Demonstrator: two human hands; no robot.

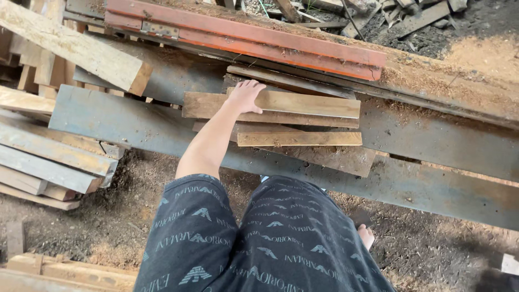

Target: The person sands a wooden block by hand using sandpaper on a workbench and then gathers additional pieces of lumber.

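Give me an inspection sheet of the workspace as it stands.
Surface: grey metal beam, sawdust on it.
Job's things: short wooden planks stacked across the beam.
Clutter: lumber pile at left; orange-red metal rail behind.
Grippers: left hand flat on the top planks; right hand not in view.
Cables: nothing seen.
Surroundings: dirt floor with sawdust; bare foot; scrap wood beyond.

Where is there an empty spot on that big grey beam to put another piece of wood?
The grey beam is bare left of the hand, between the short planks and the thick timber. Its right end is bare too, below the orange bar, with sawdust. The middle is crowded with stacked planks.
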